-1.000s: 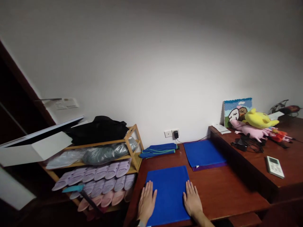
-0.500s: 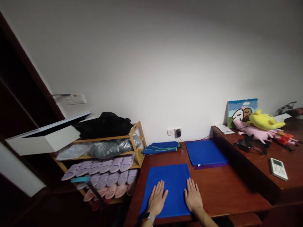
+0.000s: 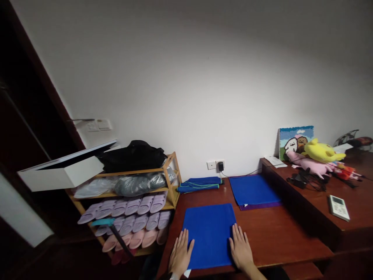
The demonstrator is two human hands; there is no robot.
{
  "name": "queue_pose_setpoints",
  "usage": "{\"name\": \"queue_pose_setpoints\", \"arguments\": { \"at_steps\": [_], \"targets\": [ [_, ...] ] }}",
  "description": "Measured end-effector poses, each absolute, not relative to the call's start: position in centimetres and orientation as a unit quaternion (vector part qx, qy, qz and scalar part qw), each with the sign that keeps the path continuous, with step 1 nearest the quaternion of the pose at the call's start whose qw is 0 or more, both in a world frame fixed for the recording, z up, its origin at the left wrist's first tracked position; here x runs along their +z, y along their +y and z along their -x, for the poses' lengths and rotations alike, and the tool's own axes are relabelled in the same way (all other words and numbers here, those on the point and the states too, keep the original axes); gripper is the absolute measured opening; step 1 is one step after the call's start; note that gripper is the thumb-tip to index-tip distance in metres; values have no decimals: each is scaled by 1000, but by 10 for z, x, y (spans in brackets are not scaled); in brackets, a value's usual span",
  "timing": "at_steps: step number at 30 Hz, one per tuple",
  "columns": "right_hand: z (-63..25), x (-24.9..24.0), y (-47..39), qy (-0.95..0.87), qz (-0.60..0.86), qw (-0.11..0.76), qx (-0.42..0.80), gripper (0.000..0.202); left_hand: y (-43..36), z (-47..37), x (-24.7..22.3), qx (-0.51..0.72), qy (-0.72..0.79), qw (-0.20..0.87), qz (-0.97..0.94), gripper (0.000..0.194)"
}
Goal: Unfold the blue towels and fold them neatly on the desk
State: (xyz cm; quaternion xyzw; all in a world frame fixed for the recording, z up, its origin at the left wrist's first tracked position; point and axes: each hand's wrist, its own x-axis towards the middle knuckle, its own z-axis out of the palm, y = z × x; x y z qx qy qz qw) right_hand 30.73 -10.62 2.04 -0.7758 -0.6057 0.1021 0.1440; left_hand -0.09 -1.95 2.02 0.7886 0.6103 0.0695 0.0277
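Blue cloth (image 3: 209, 233) lies flat between both palms, grasped by neither. Left hand (image 3: 180, 252) and right hand (image 3: 241, 249), fingers extended, rest on opposite side edges, apparently to keep it smooth. Beyond the right hand: second cloth (image 3: 255, 189); beyond the left: folded cloths (image 3: 200, 184).

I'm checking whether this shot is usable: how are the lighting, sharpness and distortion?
Head view: the wall is brightest around its middle and dims toward the top; the doorway at far left is nearly black. Head view: the blue cloth and both hands look fairly clear, while the slippers look softer. Head view: things near the side edges look stretched.
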Motion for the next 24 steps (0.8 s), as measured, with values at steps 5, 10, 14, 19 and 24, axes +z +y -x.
{"name": "queue_pose_setpoints", "arguments": {
  "at_steps": [5,10,14,19,24],
  "targets": [
    [-307,10,-121,-618,762,157,111,69,-17,6,19,62,613,17,-788,76],
    [-307,23,-122,-613,761,161,134,68,-12,-10,22,80,602,-23,-794,72],
    [-308,37,-124,-616,756,162,147,68,-25,-74,27,127,514,-18,-848,66],
    [-310,44,-128,-626,748,156,153,68,-56,-157,29,67,421,70,-902,66],
    [-309,35,-126,-624,750,166,144,67,-55,-137,26,44,442,81,-892,67]
  ]
}}
